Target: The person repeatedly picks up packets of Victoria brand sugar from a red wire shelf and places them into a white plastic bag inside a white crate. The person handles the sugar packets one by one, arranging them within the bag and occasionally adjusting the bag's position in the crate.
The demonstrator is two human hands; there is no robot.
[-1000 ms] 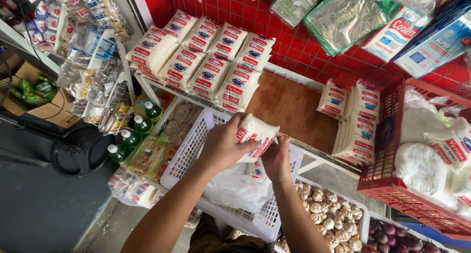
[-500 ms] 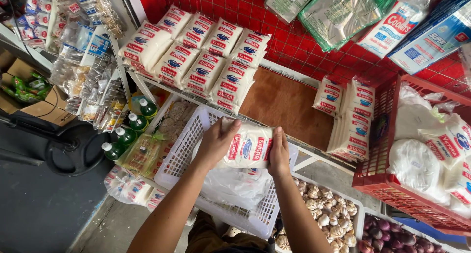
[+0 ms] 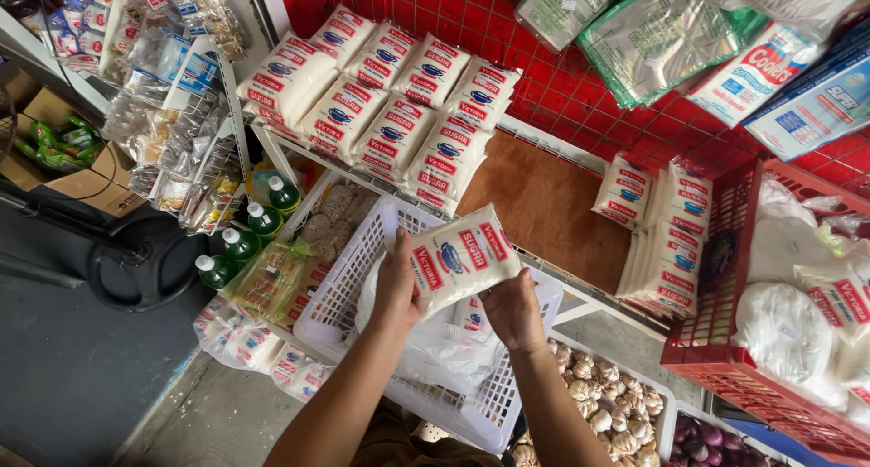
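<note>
A white sugar packet (image 3: 462, 257) with red and blue print is held flat between both hands, above a white plastic basket (image 3: 349, 286). My left hand (image 3: 397, 286) grips its left edge, and my right hand (image 3: 513, 311) grips its lower right corner. Inside the basket lies a clear plastic bag (image 3: 435, 349) with more packets in it. Behind, on a brown shelf board (image 3: 544, 209), rows of the same packets (image 3: 381, 96) lean at the left, and a smaller stack (image 3: 666, 222) stands at the right.
A red wire basket (image 3: 725, 358) of white bags stands at the right. Green bottles (image 3: 245, 240) sit left of the white basket. A tray of garlic (image 3: 607, 404) and red onions (image 3: 698, 444) lies below. Snack packets hang on a rack (image 3: 181, 86) at the left.
Both hands have turned the sugar packet from a bunched grip to flat and face-up, holding it slightly higher over the basket. The view has shifted a little.
</note>
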